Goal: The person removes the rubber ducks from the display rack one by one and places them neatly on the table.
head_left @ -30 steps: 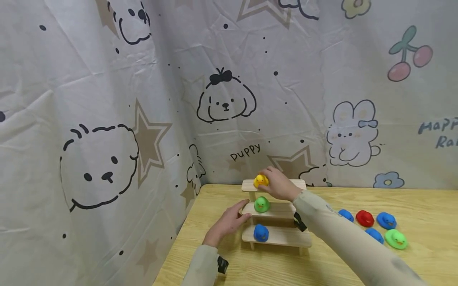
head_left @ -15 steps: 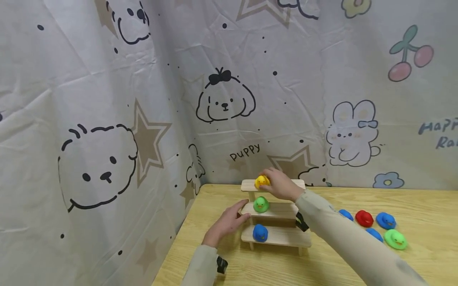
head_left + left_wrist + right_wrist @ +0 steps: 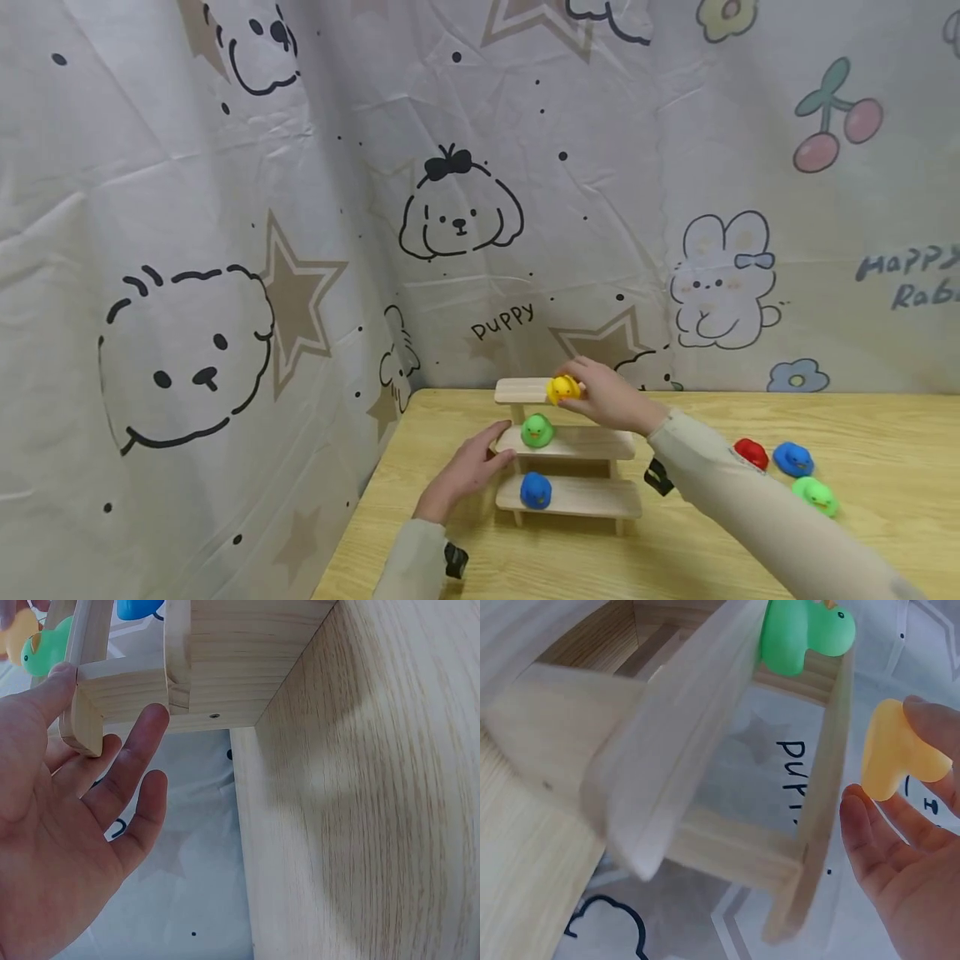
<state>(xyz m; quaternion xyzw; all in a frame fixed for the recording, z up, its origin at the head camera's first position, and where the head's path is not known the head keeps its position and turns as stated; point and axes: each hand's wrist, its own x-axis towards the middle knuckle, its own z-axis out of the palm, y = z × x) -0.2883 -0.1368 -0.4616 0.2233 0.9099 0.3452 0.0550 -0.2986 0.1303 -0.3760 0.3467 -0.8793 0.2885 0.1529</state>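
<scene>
While the right hand (image 3: pixel 609 395) has the yellow duck (image 3: pixel 562 388) pinched just above the wooden rack's (image 3: pixel 588 497) top shelf (image 3: pixel 519 390), facing the rack's front, long axis roughly front-to-back, the left hand (image 3: pixel 463 468) loosely pinches the rack's middle shelf (image 3: pixel 588 442) end.

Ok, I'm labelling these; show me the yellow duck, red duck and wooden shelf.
Yellow duck (image 3: pixel 563 389), head view, its face.
Red duck (image 3: pixel 752 453), head view, its body.
Wooden shelf (image 3: pixel 592 497), head view, its bottom board.

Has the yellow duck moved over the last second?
Yes, to the right: in the head view, the yellow duck is now farther from the top shelf's left end and no longer straight above the green duck.
</scene>
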